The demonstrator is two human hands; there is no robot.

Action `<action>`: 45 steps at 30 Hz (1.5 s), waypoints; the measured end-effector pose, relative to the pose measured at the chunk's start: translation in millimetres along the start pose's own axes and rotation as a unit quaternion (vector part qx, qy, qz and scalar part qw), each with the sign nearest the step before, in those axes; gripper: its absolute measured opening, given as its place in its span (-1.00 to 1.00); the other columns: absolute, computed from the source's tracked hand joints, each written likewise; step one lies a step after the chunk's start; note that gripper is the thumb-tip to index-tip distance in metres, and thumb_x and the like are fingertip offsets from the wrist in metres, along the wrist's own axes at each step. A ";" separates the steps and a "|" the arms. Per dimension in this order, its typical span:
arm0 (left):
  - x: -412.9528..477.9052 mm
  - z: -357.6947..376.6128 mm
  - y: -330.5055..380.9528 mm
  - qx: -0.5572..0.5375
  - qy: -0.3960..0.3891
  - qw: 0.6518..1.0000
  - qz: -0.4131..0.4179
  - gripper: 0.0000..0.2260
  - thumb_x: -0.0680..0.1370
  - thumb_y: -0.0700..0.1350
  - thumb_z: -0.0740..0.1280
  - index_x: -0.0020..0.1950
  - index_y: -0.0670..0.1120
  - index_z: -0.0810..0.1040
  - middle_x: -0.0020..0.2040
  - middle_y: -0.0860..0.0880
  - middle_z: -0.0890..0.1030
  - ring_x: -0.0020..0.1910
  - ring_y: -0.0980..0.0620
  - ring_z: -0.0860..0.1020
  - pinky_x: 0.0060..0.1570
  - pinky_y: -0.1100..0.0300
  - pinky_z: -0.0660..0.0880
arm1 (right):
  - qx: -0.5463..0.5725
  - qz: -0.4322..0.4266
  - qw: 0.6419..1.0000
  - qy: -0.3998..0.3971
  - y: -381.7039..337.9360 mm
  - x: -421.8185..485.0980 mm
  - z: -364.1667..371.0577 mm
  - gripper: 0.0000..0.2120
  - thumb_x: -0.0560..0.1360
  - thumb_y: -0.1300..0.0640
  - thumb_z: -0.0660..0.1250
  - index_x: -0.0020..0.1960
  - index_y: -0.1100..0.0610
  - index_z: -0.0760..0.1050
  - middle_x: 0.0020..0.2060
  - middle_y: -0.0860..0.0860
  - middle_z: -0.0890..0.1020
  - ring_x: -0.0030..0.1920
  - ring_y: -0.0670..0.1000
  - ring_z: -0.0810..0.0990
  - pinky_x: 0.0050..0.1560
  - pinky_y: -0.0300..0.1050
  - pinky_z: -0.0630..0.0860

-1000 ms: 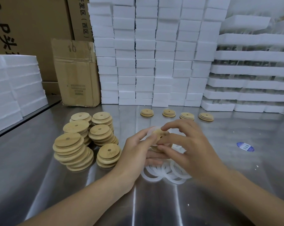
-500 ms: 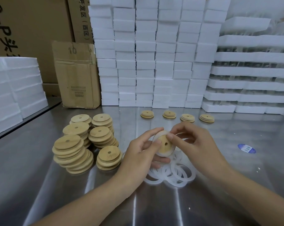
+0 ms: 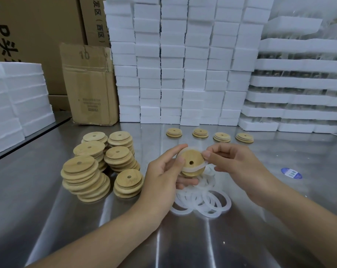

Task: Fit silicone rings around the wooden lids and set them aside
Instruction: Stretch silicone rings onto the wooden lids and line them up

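Note:
My left hand (image 3: 162,176) grips a round wooden lid (image 3: 191,161) with a centre hole, tilted up toward me above the table. A translucent silicone ring (image 3: 195,168) lies stretched across the lid's face and round its edge. My right hand (image 3: 235,163) pinches that ring at the lid's right edge. Under my hands lies a loose heap of silicone rings (image 3: 204,202). Several stacks of bare wooden lids (image 3: 98,163) stand to the left. A row of small lid piles (image 3: 210,134) sits at the back.
The steel table (image 3: 183,238) carries a blue sticker (image 3: 291,173) at the right. White foam blocks (image 3: 183,64) are walled up behind, foam trays (image 3: 303,97) at the right, more foam (image 3: 15,97) at the left. A cardboard box (image 3: 89,86) stands at the back left.
The lid has turned to face me and lifted a little. My right hand has pulled the ring across the lid toward its right edge.

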State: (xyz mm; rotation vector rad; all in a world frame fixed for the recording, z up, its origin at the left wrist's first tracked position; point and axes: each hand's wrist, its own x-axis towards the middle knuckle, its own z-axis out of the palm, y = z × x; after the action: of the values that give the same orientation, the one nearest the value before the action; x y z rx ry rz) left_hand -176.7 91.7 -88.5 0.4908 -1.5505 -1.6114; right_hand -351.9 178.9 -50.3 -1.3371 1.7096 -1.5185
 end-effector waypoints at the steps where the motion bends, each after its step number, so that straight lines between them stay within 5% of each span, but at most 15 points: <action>1: 0.2 0.4 -1.2 -0.005 0.012 1.000 0.012 -0.73 0.76 -0.11 0.26 0.38 0.15 0.62 0.01 -0.01 0.80 -0.19 -0.13 0.78 -0.30 0.27 0.54 | -0.003 0.001 1.000 -0.005 -1.7 0.1 0.1 -0.86 0.59 0.05 0.45 -0.06 0.10 0.71 -0.11 0.01 0.77 -0.07 -0.11 0.68 0.07 -0.10 0.54; 6: 3.5 -3.7 -5.7 0.043 0.069 0.993 0.087 -0.77 0.75 -0.07 0.28 0.28 0.15 0.69 -0.13 -0.04 0.74 -0.42 0.09 0.55 -0.33 0.27 0.53 | 0.000 0.018 0.999 -0.039 -3.3 -2.4 2.0 -0.86 0.57 0.04 0.46 -0.04 0.10 0.73 -0.08 0.00 0.78 -0.02 -0.11 0.71 0.08 -0.12 0.54; 13: 5.4 -7.3 -4.6 0.110 0.053 0.984 0.126 -0.76 0.74 0.05 0.28 0.37 0.20 0.65 -0.05 0.01 0.74 -0.35 0.07 0.62 -0.22 0.14 0.62 | 0.063 0.011 0.997 -0.031 -2.4 -4.6 1.1 -0.73 0.44 -0.09 0.49 -0.06 0.12 0.71 0.00 0.10 0.76 0.04 -0.02 0.69 0.14 -0.03 0.54; 21: 3.8 -7.3 0.5 0.064 0.042 0.991 0.106 -0.74 0.75 -0.02 0.28 0.43 0.15 0.59 0.17 -0.01 0.75 -0.14 -0.08 0.78 -0.13 0.13 0.70 | 0.000 0.008 1.000 -0.025 6.8 -5.0 6.5 -0.69 0.43 -0.16 0.47 -0.10 0.08 0.74 -0.11 0.09 0.77 -0.04 0.03 0.72 0.01 -0.09 0.56; 25: 4.9 -9.7 6.6 0.044 0.031 0.993 0.105 -0.74 0.75 -0.08 0.28 0.43 0.09 0.57 0.16 -0.09 0.74 -0.10 -0.08 0.79 -0.24 0.36 0.59 | 0.000 0.001 1.000 -0.026 8.9 -7.9 11.6 -0.74 0.42 -0.11 0.50 -0.10 0.09 0.72 -0.14 0.12 0.75 -0.10 0.02 0.70 -0.03 -0.11 0.55; 28: 4.3 -9.9 6.0 0.051 0.020 0.992 0.112 -0.75 0.75 -0.10 0.28 0.40 0.10 0.59 0.16 -0.09 0.74 -0.06 -0.09 0.79 -0.20 0.34 0.61 | 0.012 -0.030 0.999 -0.001 7.8 -9.3 16.7 -0.81 0.47 0.00 0.55 -0.08 0.12 0.67 -0.17 0.07 0.73 -0.16 -0.02 0.66 -0.17 -0.27 0.55; 33: 2.8 -9.2 7.0 0.072 0.001 0.990 0.125 -0.81 0.75 -0.08 0.28 0.32 0.12 0.59 0.18 -0.07 0.73 -0.05 -0.09 0.79 -0.19 0.32 0.61 | -0.009 -0.089 0.994 0.055 8.0 -10.1 18.8 -0.91 0.52 0.08 0.54 -0.04 0.04 0.64 -0.10 -0.08 0.72 -0.08 -0.05 0.68 -0.17 -0.27 0.54; 37: 1.5 -8.4 7.1 0.070 -0.011 0.990 0.121 -0.84 0.76 -0.11 0.27 0.30 0.07 0.56 0.11 -0.06 0.76 -0.06 -0.08 0.79 -0.21 0.37 0.59 | -0.019 -0.097 0.994 0.053 10.0 -7.8 16.1 -0.94 0.57 0.13 0.50 -0.07 0.04 0.64 -0.10 -0.06 0.71 -0.05 -0.04 0.69 -0.08 -0.12 0.54; 45: 1.9 -4.9 10.0 0.035 -0.014 0.997 0.062 -0.89 0.73 -0.05 0.30 0.22 -0.03 0.45 0.07 -0.01 0.79 -0.13 -0.11 0.80 -0.28 0.34 0.56 | 0.015 -0.082 0.996 0.027 8.6 -4.8 7.4 -0.92 0.58 0.16 0.48 -0.09 0.07 0.67 -0.16 -0.04 0.74 -0.11 -0.09 0.70 -0.11 -0.37 0.52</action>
State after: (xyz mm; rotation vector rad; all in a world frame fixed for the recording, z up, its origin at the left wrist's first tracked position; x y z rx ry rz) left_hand -171.2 88.1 -79.3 0.4028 -1.6296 -1.4799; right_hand -346.7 178.9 -61.3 -1.4645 1.6371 -1.6781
